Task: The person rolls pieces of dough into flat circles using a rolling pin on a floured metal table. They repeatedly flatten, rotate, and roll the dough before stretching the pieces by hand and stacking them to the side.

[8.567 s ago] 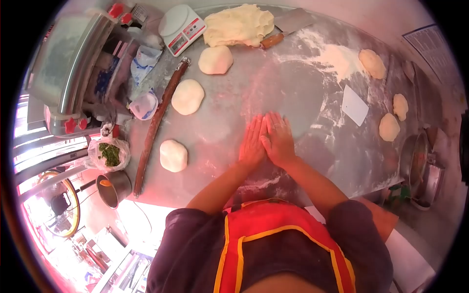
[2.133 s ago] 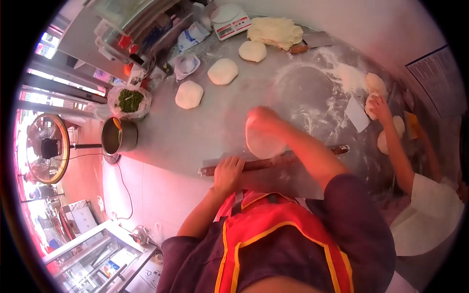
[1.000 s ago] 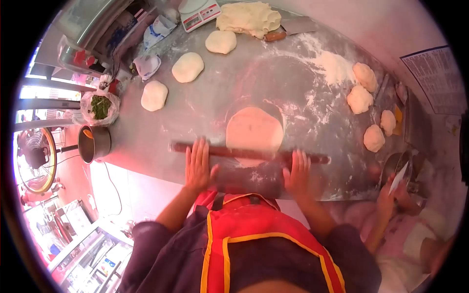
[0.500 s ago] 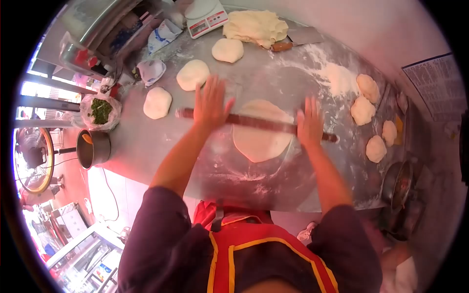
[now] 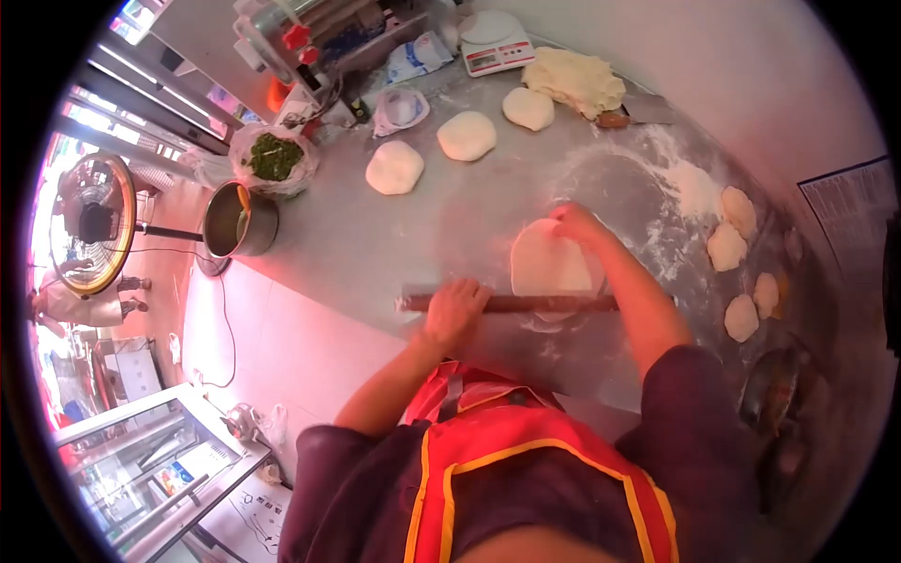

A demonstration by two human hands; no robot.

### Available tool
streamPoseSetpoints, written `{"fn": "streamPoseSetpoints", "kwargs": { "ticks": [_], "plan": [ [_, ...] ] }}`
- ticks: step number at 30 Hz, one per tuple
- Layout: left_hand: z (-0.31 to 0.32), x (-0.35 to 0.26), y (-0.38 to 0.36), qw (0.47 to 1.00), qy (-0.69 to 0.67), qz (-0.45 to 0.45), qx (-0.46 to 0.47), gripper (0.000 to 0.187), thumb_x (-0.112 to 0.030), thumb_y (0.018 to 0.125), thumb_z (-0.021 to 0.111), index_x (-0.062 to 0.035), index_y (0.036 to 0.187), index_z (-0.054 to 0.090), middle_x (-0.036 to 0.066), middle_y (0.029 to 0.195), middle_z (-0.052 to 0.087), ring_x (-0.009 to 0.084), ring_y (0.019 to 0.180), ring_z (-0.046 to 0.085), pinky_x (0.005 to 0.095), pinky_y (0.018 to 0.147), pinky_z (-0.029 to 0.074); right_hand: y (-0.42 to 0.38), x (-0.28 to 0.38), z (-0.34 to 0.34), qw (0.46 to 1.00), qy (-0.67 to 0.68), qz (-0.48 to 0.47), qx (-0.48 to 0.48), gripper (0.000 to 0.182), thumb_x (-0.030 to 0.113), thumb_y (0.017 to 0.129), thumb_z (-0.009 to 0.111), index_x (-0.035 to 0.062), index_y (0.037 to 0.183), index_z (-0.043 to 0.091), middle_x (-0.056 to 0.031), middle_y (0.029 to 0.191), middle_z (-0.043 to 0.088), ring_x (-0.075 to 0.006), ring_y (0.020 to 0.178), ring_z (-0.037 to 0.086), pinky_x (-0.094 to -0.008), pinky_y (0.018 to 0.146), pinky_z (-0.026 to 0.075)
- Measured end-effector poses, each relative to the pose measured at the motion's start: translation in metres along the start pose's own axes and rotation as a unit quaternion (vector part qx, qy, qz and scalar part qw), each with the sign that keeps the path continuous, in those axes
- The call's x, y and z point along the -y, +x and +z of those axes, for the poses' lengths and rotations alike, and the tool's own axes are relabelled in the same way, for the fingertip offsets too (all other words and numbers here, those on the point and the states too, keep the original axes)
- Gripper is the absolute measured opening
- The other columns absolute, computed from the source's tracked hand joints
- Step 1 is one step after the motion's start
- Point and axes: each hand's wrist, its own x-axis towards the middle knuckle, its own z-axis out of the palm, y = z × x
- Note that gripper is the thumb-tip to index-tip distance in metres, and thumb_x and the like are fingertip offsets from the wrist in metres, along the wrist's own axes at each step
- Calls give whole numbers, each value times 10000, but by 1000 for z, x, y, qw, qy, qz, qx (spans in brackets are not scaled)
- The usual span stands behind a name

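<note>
Left hand [image 5: 457,311]: we see it closed around the rolling pin [image 5: 530,303], near the pin's left end, with the fingers curled over the top.
Right hand [image 5: 579,227]: it reaches to the far edge of the flat dough [image 5: 547,258], fingers bent and touching it; whether they pinch the edge or only press on it, we cannot tell.
Flat dough: we have it on the table [image 5: 366,272] in front of us, a rounded sheet.
Rolling pin: it lies crosswise over the near part of the sheet, with a little dough showing on our side; its right part runs under our right forearm.
Dough balls [image 5: 466,136]: we count three in a slanting row, well apart from the sheet.
Dough lump [image 5: 574,81]: it sits beyond the farthest ball, just beside the white scale [image 5: 496,47]; a knife [image 5: 613,121] with a wooden handle lies next to it.
Flour [image 5: 693,183]: we see a white heap toward the right, near four smaller dough pieces [image 5: 726,247].
Pot [image 5: 258,225]: it stands near the table's left edge, beside a plastic bag of greens [image 5: 272,157].
</note>
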Motion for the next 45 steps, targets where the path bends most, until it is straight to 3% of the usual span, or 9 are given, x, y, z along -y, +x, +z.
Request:
{"fn": "streamPoseSetpoints", "kwargs": {
  "ticks": [2, 5, 10, 12, 16, 22, 29, 40, 45],
  "plan": [
    [-2, -9, -17, 1000, 0, -19, 3, 220, -142, 734, 649, -90, 943, 604, 74, 911, 581, 269, 905, 588, 399, 749, 500, 15, 31, 22, 977, -85, -189, 57, 214, 231, 762, 725, 43, 865, 723, -171, 772, 691, -274, 742, 675, -401, 662, 506],
    [-15, -22, -26, 999, -16, -36, -5, 189, -145, 754, 630, -98, 934, 598, 64, 884, 571, 258, 883, 590, 391, 729, 504, 17, 86, 61, 962, -67, -263, 6, 247, 280, 763, 709, 64, 884, 717, -172, 785, 692, -310, 711, 673, -440, 639, 505],
    [-29, -13, -18, 999, 16, -13, -26, 168, -113, 765, 605, -102, 933, 596, 58, 883, 569, 252, 883, 585, 384, 780, 476, -4, 5, 33, 967, -61, -25, -246, 270, 296, 825, 688, 42, 753, 636, -162, 714, 658, -310, 687, 660, -439, 616, 493],
    [-25, -5, -9, 999, 5, -12, -43, 225, -121, 757, 619, -97, 979, 599, 66, 933, 569, 266, 933, 570, 409, 866, 440, -60, -47, 29, 975, 4, 116, -190, 313, 318, 830, 720, 29, 744, 637, -188, 782, 669, -362, 725, 647, -458, 651, 495],
    [12, 11, -12, 996, 16, -64, -62, 454, -238, 835, 642, -97, 1261, 571, 100, 1261, 577, 300, 1232, 508, 496, 1076, 346, -199, -86, 83, 904, -142, -55, -400, 315, 276, 965, 571, 58, 1187, 618, -183, 1133, 654, -375, 1090, 604, -471, 954, 448],
    [25, 30, 84, 994, 71, -81, -36, 666, -431, 937, 578, -101, 1489, 405, 97, 1582, 351, 314, 1471, 296, 566, 1180, 206, -162, -101, 75, 887, -186, 28, -422, 532, 257, 996, 499, 116, 1498, 396, -150, 1533, 407, -346, 1412, 377, -595, 1149, 228],
    [26, 71, 272, 976, 140, -11, -168, 626, -464, 996, 491, -87, 1486, 396, 77, 1618, 267, 265, 1501, 215, 544, 1196, 178, -40, -115, -59, 824, -288, 69, -483, 531, 316, 1046, 428, 81, 1517, 357, -140, 1575, 349, -344, 1449, 320, -598, 1154, 222],
    [6, 34, 17, 1000, 4, 10, -25, 638, -340, 869, 684, 33, 1355, 506, 203, 1444, 491, 326, 1388, 421, 506, 1202, 231, -219, -81, 101, 925, -183, -5, -333, 519, 251, 1013, 469, -2, 1459, 387, -213, 1532, 380, -386, 1423, 355, -603, 1163, 203],
    [6, 41, 111, 993, 73, 1, -98, 508, -319, 934, 616, -21, 1338, 539, 171, 1448, 491, 326, 1394, 401, 485, 1196, 241, -168, -89, 41, 892, -190, 69, -403, 514, 252, 1013, 472, 40, 1473, 386, -190, 1564, 341, -378, 1430, 348, -617, 1154, 205]
  ]
}}
